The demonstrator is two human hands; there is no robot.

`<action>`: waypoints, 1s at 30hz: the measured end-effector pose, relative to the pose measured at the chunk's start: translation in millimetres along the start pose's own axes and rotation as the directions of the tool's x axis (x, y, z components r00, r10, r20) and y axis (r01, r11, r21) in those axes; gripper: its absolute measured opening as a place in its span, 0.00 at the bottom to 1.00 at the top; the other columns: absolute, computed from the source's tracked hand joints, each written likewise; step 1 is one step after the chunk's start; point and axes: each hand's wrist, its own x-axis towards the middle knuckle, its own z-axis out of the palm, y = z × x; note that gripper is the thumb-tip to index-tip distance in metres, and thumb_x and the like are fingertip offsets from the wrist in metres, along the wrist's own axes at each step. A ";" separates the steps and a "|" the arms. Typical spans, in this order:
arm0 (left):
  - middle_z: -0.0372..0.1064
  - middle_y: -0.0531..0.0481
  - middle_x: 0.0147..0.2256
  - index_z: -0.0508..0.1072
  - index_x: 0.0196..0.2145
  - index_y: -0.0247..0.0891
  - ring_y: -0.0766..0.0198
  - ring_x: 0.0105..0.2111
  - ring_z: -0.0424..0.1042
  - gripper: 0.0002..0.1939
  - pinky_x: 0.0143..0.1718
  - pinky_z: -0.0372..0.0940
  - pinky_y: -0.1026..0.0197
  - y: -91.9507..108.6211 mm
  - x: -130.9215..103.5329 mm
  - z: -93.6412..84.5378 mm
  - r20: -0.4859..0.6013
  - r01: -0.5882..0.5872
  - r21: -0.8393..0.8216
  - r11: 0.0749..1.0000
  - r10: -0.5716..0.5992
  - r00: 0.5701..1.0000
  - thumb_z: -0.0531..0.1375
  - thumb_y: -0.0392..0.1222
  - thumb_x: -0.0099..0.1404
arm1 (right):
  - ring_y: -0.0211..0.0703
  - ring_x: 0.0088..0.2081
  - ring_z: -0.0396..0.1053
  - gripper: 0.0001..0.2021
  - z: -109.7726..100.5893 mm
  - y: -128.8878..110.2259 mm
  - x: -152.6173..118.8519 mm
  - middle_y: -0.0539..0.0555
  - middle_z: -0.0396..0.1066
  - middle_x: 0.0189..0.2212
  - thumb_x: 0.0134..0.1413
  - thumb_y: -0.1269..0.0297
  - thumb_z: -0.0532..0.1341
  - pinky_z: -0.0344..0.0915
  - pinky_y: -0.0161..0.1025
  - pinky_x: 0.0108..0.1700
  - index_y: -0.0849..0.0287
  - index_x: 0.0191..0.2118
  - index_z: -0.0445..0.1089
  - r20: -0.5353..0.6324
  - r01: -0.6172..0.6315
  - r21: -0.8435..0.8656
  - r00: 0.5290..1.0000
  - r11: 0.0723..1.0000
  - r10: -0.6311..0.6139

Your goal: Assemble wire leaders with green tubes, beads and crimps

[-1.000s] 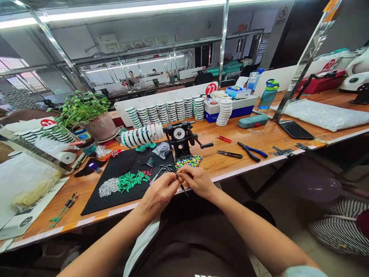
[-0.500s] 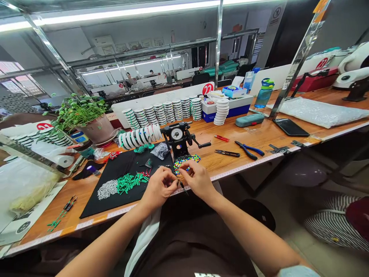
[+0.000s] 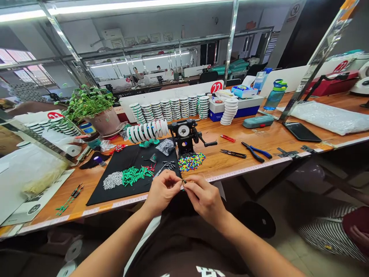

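Observation:
My left hand [image 3: 163, 193] and my right hand [image 3: 206, 197] meet at the table's front edge, thumb and finger of each pinched together. Between their fingertips shows a small dark piece [image 3: 184, 182] with a thin strand; its exact kind is too small to make out. Just beyond lies a pile of multicoloured beads [image 3: 191, 161]. On the black mat [image 3: 99, 197] left of my hands are green tubes [image 3: 134, 176], small silvery pieces [image 3: 113, 180] and several black pieces [image 3: 169, 165]. A black hand-cranked winder [image 3: 184, 134] carries a row of white spools [image 3: 147, 130].
Pliers [image 3: 256, 151], a folding tool [image 3: 233, 154] and a red tube [image 3: 227, 138] lie to the right. Stacked spools [image 3: 167, 110] stand behind the winder, beside a potted plant [image 3: 105, 121]. A metal post [image 3: 309, 65] rises at right. A seated person [image 3: 334, 232] is at far right.
My right hand has come down from beside the beads to meet my left hand, and both now pinch at the small dark piece. The view has shifted a little.

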 end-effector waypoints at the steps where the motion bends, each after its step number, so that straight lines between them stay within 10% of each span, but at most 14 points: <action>1: 0.65 0.52 0.32 0.76 0.28 0.37 0.67 0.28 0.66 0.05 0.29 0.63 0.65 -0.1 0.1 -1.4 -0.009 -0.104 0.106 0.989 0.106 0.994 0.64 0.39 0.60 | 0.49 0.48 0.74 0.09 -2.0 2.7 4.2 0.62 0.75 0.46 0.68 0.70 0.55 0.70 0.42 0.49 0.58 0.41 0.73 0.013 0.021 0.030 1.000 0.999 -0.021; 5: 0.69 0.47 0.37 0.75 0.36 0.37 0.63 0.35 0.71 0.07 0.37 0.70 0.62 1.1 8.3 -13.0 0.253 -0.603 0.537 0.590 0.569 0.782 0.57 0.32 0.70 | 0.40 0.28 0.73 0.08 -4.0 22.8 31.7 0.52 0.75 0.30 0.67 0.64 0.56 0.69 0.35 0.33 0.57 0.38 0.71 0.203 -0.232 0.264 0.962 0.936 0.182; 8: 0.72 0.44 0.38 0.74 0.39 0.35 0.60 0.36 0.72 0.11 0.40 0.72 0.59 3.5 22.0 -24.5 0.555 -0.780 0.589 0.211 0.596 0.580 0.51 0.31 0.73 | 0.36 0.19 0.65 0.10 2.0 42.2 55.8 0.47 0.70 0.22 0.62 0.59 0.59 0.61 0.32 0.23 0.59 0.34 0.71 0.332 -0.389 0.365 0.903 0.846 0.272; 11: 0.73 0.43 0.38 0.73 0.39 0.35 0.59 0.34 0.72 0.12 0.39 0.72 0.58 5.2 33.2 -28.4 0.654 -0.833 0.540 0.118 0.565 0.504 0.50 0.29 0.73 | 0.36 0.19 0.63 0.13 9.6 55.3 72.9 0.47 0.67 0.18 0.57 0.55 0.63 0.59 0.32 0.22 0.60 0.29 0.73 0.360 -0.391 0.373 0.897 0.841 0.258; 13: 0.72 0.43 0.39 0.73 0.38 0.36 0.60 0.36 0.72 0.10 0.41 0.71 0.57 5.0 34.8 -24.0 0.563 -0.801 0.521 0.294 0.588 0.581 0.52 0.30 0.72 | 0.37 0.20 0.63 0.14 12.1 56.0 76.6 0.47 0.68 0.18 0.55 0.53 0.64 0.58 0.33 0.22 0.60 0.28 0.74 0.347 -0.386 0.368 0.901 0.846 0.260; 15: 0.70 0.46 0.39 0.74 0.34 0.38 0.60 0.38 0.71 0.06 0.42 0.70 0.58 3.9 31.1 -15.5 0.337 -0.633 0.454 0.627 0.537 0.773 0.58 0.32 0.68 | 0.37 0.22 0.64 0.13 10.9 48.6 71.8 0.49 0.71 0.22 0.55 0.55 0.64 0.59 0.34 0.25 0.60 0.30 0.75 0.280 -0.376 0.352 0.916 0.857 0.287; 18: 0.66 0.51 0.33 0.73 0.27 0.38 0.64 0.32 0.67 0.05 0.35 0.66 0.62 1.2 19.6 -1.6 0.036 -0.178 0.118 0.977 0.175 0.984 0.65 0.37 0.59 | 0.38 0.27 0.66 0.10 3.2 27.0 49.8 0.51 0.73 0.29 0.60 0.58 0.62 0.61 0.35 0.30 0.59 0.35 0.73 0.094 -0.367 0.307 0.930 0.878 0.356; 23: 0.66 0.53 0.25 0.73 0.26 0.36 0.68 0.24 0.63 0.15 0.27 0.61 0.64 -2.9 4.4 10.5 0.029 0.113 -0.176 0.978 -0.109 0.994 0.67 0.51 0.58 | 0.38 0.25 0.67 0.08 -6.3 -0.1 8.7 0.50 0.74 0.27 0.63 0.61 0.62 0.61 0.35 0.30 0.58 0.34 0.73 -0.059 -0.310 0.126 0.946 0.942 0.319; 30: 0.68 0.52 0.26 0.76 0.25 0.36 0.66 0.26 0.65 0.15 0.30 0.62 0.63 -5.5 0.7 16.0 -0.009 0.135 -0.252 0.958 -0.142 0.990 0.69 0.52 0.53 | 0.42 0.31 0.71 0.06 -3.9 -1.7 -4.2 0.54 0.74 0.32 0.65 0.69 0.59 0.68 0.38 0.35 0.58 0.37 0.73 -0.054 -0.132 -0.024 0.990 0.991 0.131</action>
